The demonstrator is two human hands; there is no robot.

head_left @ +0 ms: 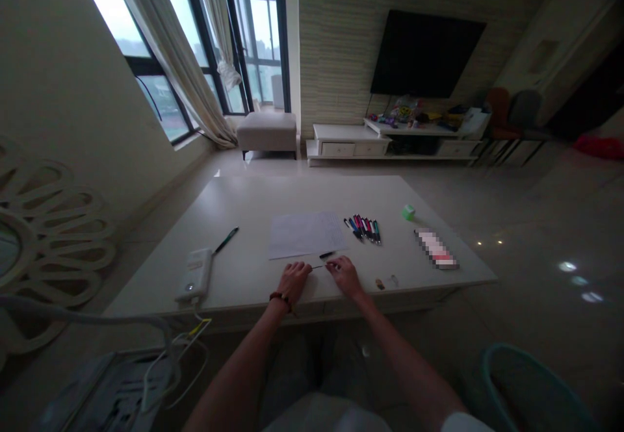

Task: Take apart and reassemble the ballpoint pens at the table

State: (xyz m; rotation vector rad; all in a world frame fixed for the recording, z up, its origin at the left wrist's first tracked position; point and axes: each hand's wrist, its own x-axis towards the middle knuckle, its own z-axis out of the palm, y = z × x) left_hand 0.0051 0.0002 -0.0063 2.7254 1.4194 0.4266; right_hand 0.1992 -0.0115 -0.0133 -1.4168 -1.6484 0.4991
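Both my hands rest near the front edge of a white table [234, 191]. My left hand [293, 279], with a bead bracelet on the wrist, has its fingers curled round one end of a thin pen refill [319, 266]. My right hand [345, 274] pinches the other end. A small dark pen part [326, 255] lies just beyond my fingers, at the lower edge of a white sheet of paper [306, 233]. A bunch of several coloured pens [363, 228] lies to the right of the sheet.
A green pen [225, 241] and a white power bank [195, 275] with a cable lie at the left. A small green object [408, 212], a pink-and-white packet [436, 249] and two tiny bits [386, 282] lie at the right. A TV stand [394, 139] and footstool [268, 132] stand behind.
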